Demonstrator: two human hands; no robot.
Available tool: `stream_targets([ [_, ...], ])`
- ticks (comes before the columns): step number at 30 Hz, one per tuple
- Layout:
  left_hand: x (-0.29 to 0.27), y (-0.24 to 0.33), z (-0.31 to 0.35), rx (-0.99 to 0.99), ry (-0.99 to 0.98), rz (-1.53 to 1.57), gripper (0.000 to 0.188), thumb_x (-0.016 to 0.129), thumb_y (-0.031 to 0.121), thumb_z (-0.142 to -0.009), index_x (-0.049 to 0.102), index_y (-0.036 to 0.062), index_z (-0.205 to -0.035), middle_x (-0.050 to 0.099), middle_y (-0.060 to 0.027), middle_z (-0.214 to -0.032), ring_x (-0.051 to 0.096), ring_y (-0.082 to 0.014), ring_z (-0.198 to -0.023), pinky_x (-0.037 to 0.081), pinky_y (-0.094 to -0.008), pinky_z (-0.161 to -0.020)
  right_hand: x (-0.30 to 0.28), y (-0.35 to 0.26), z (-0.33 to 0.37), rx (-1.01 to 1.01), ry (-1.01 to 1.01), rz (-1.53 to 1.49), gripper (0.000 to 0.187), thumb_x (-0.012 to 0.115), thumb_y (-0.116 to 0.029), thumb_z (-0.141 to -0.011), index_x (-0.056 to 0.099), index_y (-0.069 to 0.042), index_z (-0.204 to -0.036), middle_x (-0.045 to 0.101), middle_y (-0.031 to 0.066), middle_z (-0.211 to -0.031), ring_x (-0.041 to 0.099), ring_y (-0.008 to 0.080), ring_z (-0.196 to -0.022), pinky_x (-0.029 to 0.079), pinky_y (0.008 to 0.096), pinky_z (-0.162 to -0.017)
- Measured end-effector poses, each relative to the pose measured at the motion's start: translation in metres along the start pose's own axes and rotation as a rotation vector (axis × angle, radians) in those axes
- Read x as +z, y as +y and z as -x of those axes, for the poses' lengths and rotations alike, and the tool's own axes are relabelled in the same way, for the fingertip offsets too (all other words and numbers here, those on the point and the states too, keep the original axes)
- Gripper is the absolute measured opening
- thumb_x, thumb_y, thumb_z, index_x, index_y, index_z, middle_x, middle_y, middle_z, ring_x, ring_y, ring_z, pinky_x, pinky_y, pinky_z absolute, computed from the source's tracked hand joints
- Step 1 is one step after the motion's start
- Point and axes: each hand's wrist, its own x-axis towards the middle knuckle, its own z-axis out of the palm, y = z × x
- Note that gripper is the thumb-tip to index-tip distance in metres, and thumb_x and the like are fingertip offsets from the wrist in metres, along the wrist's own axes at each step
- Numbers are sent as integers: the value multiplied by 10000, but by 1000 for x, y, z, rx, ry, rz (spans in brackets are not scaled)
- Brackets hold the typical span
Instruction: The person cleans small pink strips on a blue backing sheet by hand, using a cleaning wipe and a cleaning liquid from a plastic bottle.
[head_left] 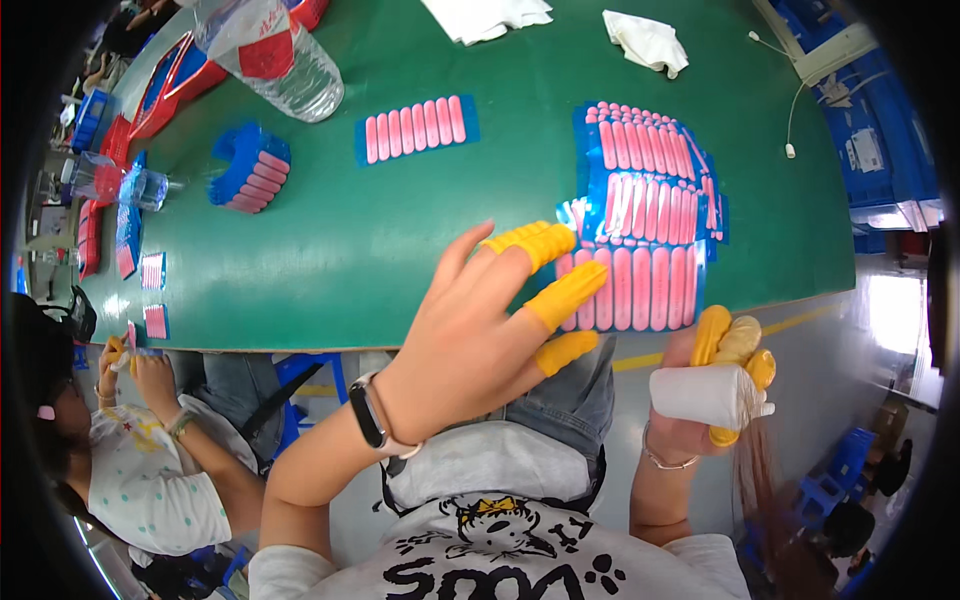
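My left hand [480,325], with yellow finger cots on most fingers, stretches its fingers apart over the left edge of a stack of blue sheets [640,285] bearing rows of pink, round-ended strips. The fingertips overlap the nearest sheet; whether they press on it I cannot tell. Past the table's front edge, my right hand [675,420] is wrapped round a white plastic squeeze bottle [700,396], tipped on its side with its nozzle pointing right. Yellow cots cover its fingers too.
A flat strip sheet [416,130] and a curled one [250,170] lie on the green table [480,190]. Clear bottles [290,75] and red trays stand at the left, white tissues [645,42] at the back. A co-worker [150,450] sits at left, handling a small piece.
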Motion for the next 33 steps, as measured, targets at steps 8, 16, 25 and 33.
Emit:
stream_targets([
  [8, 23, -14, -70, 44, -68, -212, 662, 771, 308, -809, 526, 205, -1415, 511, -163, -1380, 452, -375, -1319, 333, -592, -1090, -19, 6, -51, -186, 379, 973, 348, 678, -135, -928, 611, 37, -1222, 605, 106, -1215, 566, 281, -1221, 419, 423, -1067],
  [16, -12, -89, 7, -465, -36, -639, 627, 665, 366, -907, 508, -13, -1382, 420, -251, -1472, 327, -481, -1391, 265, -598, -1129, -9, 9, -20, -217, 579, 969, 300, 757, -177, -867, 670, 14, -1081, 597, 45, -1017, 592, 193, -1007, 319, 538, -1150],
  [25, -3, 1, 64, -338, -16, -315, 657, 736, 430, -824, 584, -20, -1278, 518, -207, -1284, 493, -396, -1225, 303, -617, -1076, 51, 45, -59, -66, -84, 1254, 243, 807, -99, -760, 723, -65, -986, 662, 42, -935, 633, 217, -836, 399, 512, -1005],
  [33, 15, 8, 76, -361, 3, -393, 585, 672, 426, -867, 623, -17, -1245, 592, -145, -1212, 519, -347, -1226, 262, -654, -1099, 43, 76, -69, -28, -541, 1654, 138, 727, -145, -782, 708, -87, -905, 633, 30, -972, 578, 204, -877, 328, 500, -918],
])
